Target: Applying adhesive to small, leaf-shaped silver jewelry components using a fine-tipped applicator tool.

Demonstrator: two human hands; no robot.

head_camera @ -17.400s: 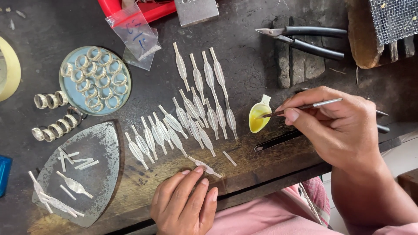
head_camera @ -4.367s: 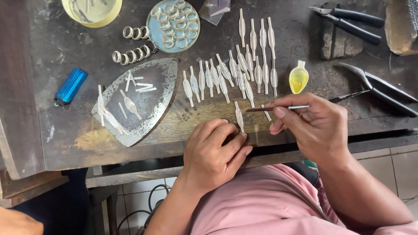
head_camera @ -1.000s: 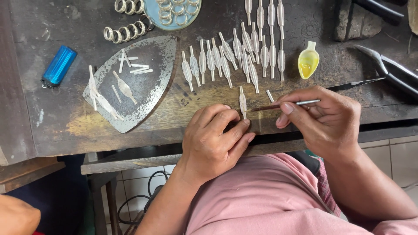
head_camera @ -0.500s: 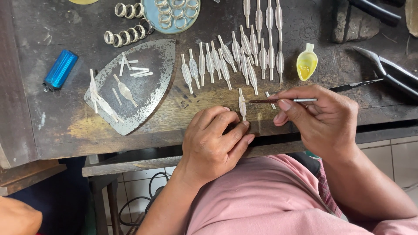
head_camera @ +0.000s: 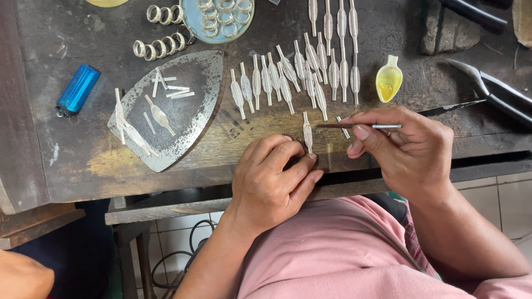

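The right hand (head_camera: 407, 149) pinches a thin brush (head_camera: 354, 126), its tip at one silver leaf piece (head_camera: 307, 132). The left hand (head_camera: 271, 182), fingers curled, steadies that piece. Many finished-looking pieces (head_camera: 299, 75) lie in rows above; a few more wait on the metal plate (head_camera: 188, 111).

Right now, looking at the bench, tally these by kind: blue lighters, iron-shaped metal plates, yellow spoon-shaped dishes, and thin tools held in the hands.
Blue lighter: 1
Iron-shaped metal plate: 1
Yellow spoon-shaped dish: 1
Thin tool, held in the right hand: 1
Total: 4
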